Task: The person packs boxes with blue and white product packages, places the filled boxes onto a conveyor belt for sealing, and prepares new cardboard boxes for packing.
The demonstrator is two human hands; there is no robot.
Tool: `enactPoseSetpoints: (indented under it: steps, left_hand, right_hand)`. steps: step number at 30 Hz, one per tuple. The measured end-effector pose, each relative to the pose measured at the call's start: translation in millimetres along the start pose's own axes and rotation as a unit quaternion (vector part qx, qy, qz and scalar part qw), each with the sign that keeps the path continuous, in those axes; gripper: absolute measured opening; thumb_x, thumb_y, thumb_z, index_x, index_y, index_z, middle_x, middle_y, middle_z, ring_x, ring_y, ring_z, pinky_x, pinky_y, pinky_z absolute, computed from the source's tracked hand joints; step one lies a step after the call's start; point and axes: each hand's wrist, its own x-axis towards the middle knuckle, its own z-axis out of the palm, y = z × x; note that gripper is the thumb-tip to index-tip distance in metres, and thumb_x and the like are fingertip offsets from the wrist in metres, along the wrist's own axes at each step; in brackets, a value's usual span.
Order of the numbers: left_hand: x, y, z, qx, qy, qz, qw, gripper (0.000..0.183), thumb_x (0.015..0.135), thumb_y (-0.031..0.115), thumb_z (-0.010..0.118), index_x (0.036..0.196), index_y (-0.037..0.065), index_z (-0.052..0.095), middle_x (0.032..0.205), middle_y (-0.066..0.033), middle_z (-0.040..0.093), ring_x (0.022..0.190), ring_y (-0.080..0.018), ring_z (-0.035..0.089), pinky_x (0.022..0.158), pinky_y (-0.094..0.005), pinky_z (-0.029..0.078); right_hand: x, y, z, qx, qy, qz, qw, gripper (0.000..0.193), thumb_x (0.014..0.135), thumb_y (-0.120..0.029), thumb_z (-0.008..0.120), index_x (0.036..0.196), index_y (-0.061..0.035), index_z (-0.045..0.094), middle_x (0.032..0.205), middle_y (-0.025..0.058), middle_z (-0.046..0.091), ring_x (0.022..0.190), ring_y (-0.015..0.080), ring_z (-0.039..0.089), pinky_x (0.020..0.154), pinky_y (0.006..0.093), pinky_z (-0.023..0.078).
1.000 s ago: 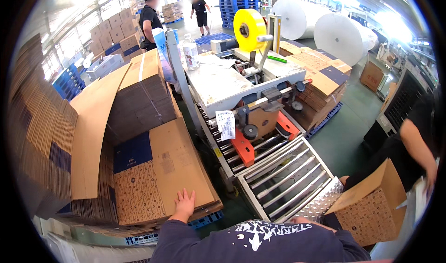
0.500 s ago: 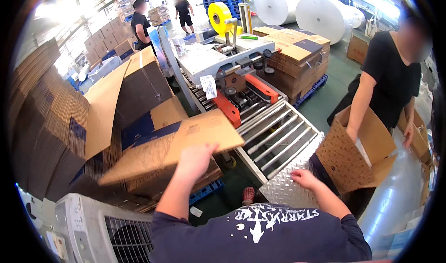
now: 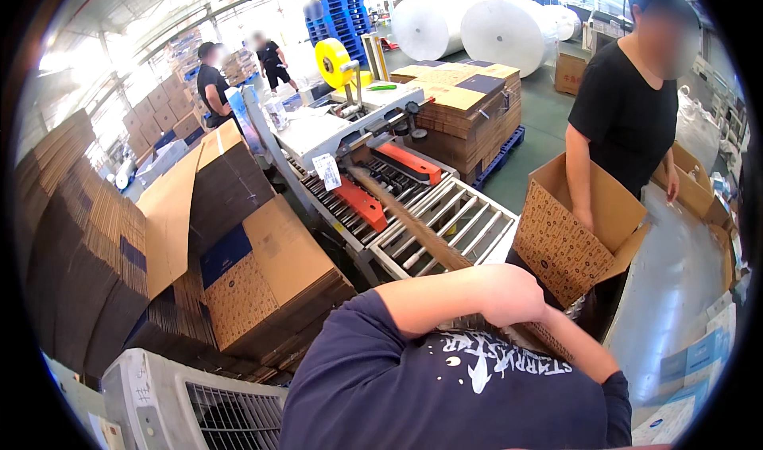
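A folded cardboard carton, seen nearly edge-on, slants from the roller conveyor back to my chest. Its patterned side shows in part beneath my arms. My left hand is closed at the near end of the carton, its fingertips turned out of sight. My left forearm crosses in front of my body. My right arm reaches in from the right, and its hand is hidden behind the left one. On the left, a stack of flat cartons carries a dark blue and patterned top piece.
A carton sealing machine with a yellow tape roll and orange side guides stands over the roller conveyor. At right, a co-worker reaches into an open patterned box. A grey air cooler is at lower left; stacked cartons sit on a pallet.
The flat carton has moved from the left stack to over the conveyor and turned on edge. My left hand has swung right, meeting my right. The view has shifted right.
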Motion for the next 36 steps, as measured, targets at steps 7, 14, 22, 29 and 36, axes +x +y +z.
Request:
enactPoseSetpoints:
  steps: [7,14,22,29,36]
  left_hand:
    - [4.6,-91.6,20.0,0.052,0.263,0.005,0.963,0.045,0.061,0.044,0.074,0.088,0.009,0.063,0.08,-0.0082,0.061,0.086,-0.028,0.058,0.082,-0.041,0.042]
    - [-77.1,-263.3,41.6,0.012,0.324,-0.289,0.901,0.054,0.072,0.048,0.069,0.112,0.013,0.061,0.123,-0.0076,0.054,0.126,-0.0249,0.04,0.104,-0.0561,0.02]
    - [-66.3,-321.8,53.7,0.104,0.5,-0.239,0.826,0.018,0.079,0.029,0.064,0.069,0.013,0.064,0.072,-0.0017,0.055,0.08,-0.0236,0.052,0.082,-0.0404,0.035]
    - [-57.7,-356.2,19.3,0.072,0.266,-0.267,0.923,0.032,0.086,0.038,0.046,0.081,0.013,0.066,0.086,-0.0027,0.061,0.092,-0.0233,0.054,0.089,-0.0418,0.033]
    - [-57.3,-368.5,2.5,0.004,0.135,-0.332,0.933,0.036,0.083,0.036,0.04,0.101,0.019,0.065,0.104,-0.0045,0.061,0.112,-0.0239,0.049,0.098,-0.0497,0.03]
  right_hand:
    - [-30.1,-4.7,-5.1,0.117,0.133,-0.077,0.981,0.083,0.082,-0.025,0.065,0.143,0.0016,0.016,0.142,0.0113,0.033,0.13,0.0181,0.031,0.108,0.0343,0.023]
    - [-8.7,-43.3,-36.9,-0.215,0.112,0.121,0.963,0.091,0.08,-0.028,0.065,0.144,0.0029,0.009,0.143,0.0193,0.031,0.131,0.0225,0.032,0.106,0.0311,0.026]
    - [20.0,-105.2,-76.6,-0.724,0.265,0.3,0.562,0.062,0.073,-0.01,0.06,0.132,-0.0052,0.043,0.102,0.0184,0.059,0.09,0.0345,0.058,0.08,0.0406,0.047]
    - [66.4,11.2,-53.6,-0.804,0.466,0.102,0.355,0.051,0.069,-0.016,0.065,0.117,-0.0027,0.052,0.13,0.0177,0.046,0.126,0.0371,0.036,0.105,0.0535,0.021]
    - [32.2,-5.3,-39.6,-0.782,0.356,0.082,0.505,0.044,0.066,-0.012,0.066,0.109,-0.0076,0.058,0.124,0.0147,0.051,0.12,0.0348,0.043,0.101,0.0563,0.029]
